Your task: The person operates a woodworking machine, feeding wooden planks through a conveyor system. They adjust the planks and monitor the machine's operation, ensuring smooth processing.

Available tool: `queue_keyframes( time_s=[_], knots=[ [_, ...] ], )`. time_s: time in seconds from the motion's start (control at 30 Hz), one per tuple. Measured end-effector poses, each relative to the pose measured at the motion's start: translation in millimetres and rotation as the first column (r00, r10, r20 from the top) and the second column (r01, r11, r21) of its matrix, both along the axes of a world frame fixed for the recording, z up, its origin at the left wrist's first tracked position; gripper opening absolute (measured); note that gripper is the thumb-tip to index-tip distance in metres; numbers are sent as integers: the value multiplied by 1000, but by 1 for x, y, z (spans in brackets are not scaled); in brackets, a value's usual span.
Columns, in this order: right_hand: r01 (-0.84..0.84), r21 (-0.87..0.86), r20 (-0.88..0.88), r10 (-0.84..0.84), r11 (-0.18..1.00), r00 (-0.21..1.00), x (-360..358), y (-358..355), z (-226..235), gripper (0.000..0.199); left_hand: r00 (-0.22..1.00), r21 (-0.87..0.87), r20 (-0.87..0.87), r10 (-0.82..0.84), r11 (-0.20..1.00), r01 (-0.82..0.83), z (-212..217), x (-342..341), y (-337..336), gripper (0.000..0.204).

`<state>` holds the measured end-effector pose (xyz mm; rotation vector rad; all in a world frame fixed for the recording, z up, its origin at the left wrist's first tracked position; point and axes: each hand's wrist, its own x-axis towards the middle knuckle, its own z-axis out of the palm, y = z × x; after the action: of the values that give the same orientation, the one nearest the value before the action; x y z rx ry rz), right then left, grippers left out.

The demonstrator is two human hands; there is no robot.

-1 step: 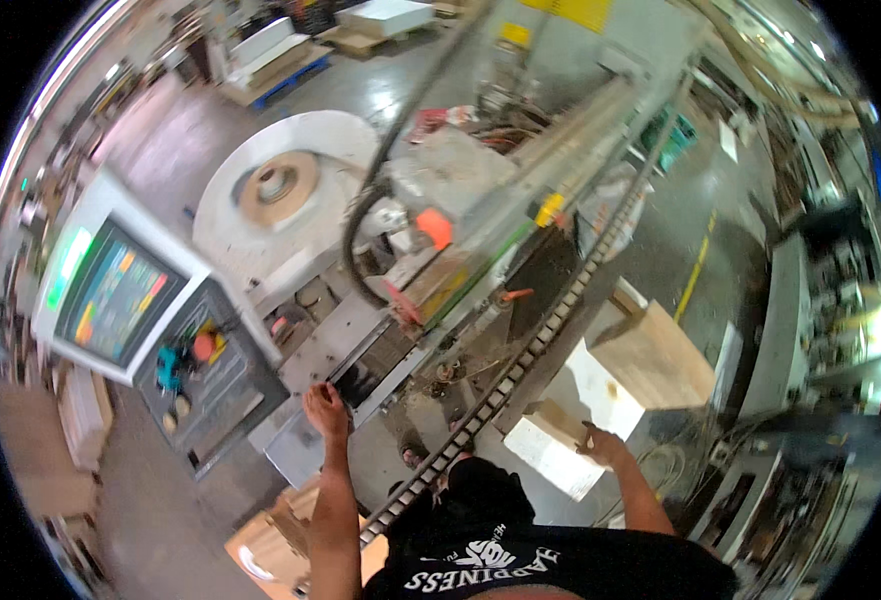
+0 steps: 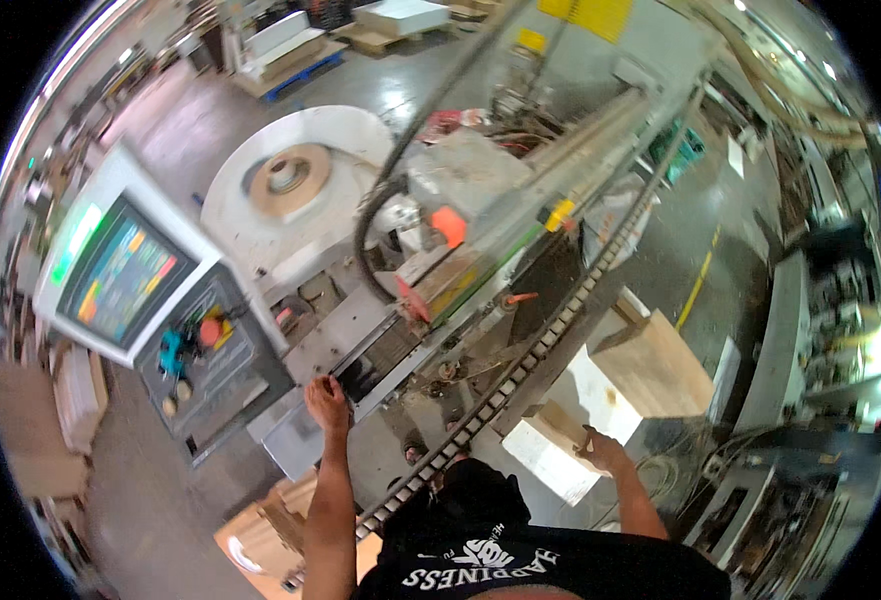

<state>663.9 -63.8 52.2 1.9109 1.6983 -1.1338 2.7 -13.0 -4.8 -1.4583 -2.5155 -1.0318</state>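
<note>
My left hand (image 2: 327,403) is at the near end of the machine's grey metal table (image 2: 335,342), its fingers curled; what they hold, if anything, is hidden. Just beyond it lies a dark slot (image 2: 363,378) in the machine. On the right, my right hand (image 2: 608,452) is beside a stack of white-faced panels (image 2: 550,464). Its index finger is stretched toward the stack's wooden edge, and I see nothing gripped in it. A thick light-wood stack (image 2: 657,368) stands just beyond.
A chain track (image 2: 495,402) runs diagonally between my hands. At left stands a control console with a lit screen (image 2: 125,280). Behind the machine, a roll of brown strip (image 2: 308,182) sits on a round white table (image 2: 355,130). Wooden pieces (image 2: 250,545) lie by my left forearm.
The view has shifted slightly. Both hands stay in about the same places beside the machine and the panels.
</note>
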Motion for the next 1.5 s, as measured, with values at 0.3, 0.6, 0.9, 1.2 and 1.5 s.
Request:
queue_keyframes(
  time_s=[0.3, 0.6, 0.9, 1.2, 1.5],
  knots=[
    [-136, 508, 31, 139, 851, 990, -34, -2, 86, 74, 952, 30, 305, 29, 999, -40, 10, 9, -8, 23],
    [-448, 646, -53, 621, 618, 782, -359, 56, 75, 55, 745, 240, 663, -80, 965, -110, -4, 11, -124, 20],
    [-522, 833, 156, 828, 183, 539, -522, 124, -9, 43, 941, 17, -35, -337, 941, 337, 38, -56, -136, 47],
    [597, 177, -818, -220, 783, 531, -526, 94, -33, 75, 957, -8, -90, -274, 962, 275, 7, -81, -104, 20],
    [532, -427, -900, -400, 731, -173, -551, 90, -57, 58, 962, -271, 37, -272, 924, 272, -13, -95, -115, 28]
  ],
)
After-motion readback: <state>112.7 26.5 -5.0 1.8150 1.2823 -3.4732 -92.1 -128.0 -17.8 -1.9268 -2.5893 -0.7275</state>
